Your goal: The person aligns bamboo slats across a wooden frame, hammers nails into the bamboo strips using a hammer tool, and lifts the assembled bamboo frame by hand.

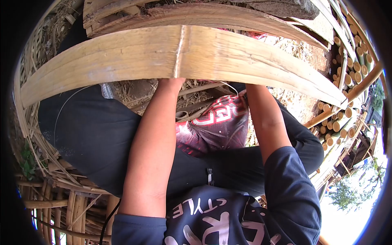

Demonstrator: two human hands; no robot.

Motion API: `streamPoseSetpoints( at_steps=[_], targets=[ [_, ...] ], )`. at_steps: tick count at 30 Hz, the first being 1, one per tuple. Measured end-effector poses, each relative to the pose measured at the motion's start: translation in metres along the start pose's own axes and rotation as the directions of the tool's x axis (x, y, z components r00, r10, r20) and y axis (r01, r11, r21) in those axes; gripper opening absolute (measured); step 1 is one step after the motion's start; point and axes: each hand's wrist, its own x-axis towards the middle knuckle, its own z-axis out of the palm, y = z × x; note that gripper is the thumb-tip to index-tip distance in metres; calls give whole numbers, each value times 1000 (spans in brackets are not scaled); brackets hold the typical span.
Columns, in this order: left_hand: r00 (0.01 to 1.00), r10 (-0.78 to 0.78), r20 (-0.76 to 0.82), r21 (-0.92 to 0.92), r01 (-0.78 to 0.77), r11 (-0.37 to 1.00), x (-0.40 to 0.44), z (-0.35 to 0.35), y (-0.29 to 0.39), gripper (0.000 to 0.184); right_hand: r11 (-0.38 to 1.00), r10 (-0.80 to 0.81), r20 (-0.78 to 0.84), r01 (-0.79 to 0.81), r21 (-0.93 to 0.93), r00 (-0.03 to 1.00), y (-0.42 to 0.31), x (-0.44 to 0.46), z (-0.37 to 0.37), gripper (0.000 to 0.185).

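Note:
A wide, pale split-bamboo strip (134, 53) arches across the upper part of the head view, with a whitish line of fibre over its node. My left hand (171, 82) shows only at its heel, just below the strip's middle; its fingers are hidden behind the bamboo. Further right, my right forearm (265, 110) reaches up behind the same strip, which covers the right hand. Whether either hand grips the strip cannot be seen. Between my forearms a dark cloth with red and white lettering (220, 118) lies in front of my crossed legs.
Beyond the strip are wooden planks (196, 15) and a rough grey block (286, 8). Cut bamboo poles (339, 122) are stacked on the right. Thin bamboo strips (34, 139) line the left side, above a bamboo slat framework (77, 212). Straw and shavings litter the ground.

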Motion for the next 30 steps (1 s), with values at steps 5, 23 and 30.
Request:
streamPoseSetpoints(
  at_steps=[5,23,30],
  targets=[
    [947,257,194,660,-320,680,25,-39,-21,63,974,37,95,-57,219,995,14,9,-1,18],
    [956,258,140,850,18,-527,1,8,8,57,976,-218,-86,214,-49,972,-2,0,-7,41],
    [945,245,215,851,-58,-522,24,-22,-7,54,830,-557,40,558,-17,830,-3,-31,48,50]
  ],
)
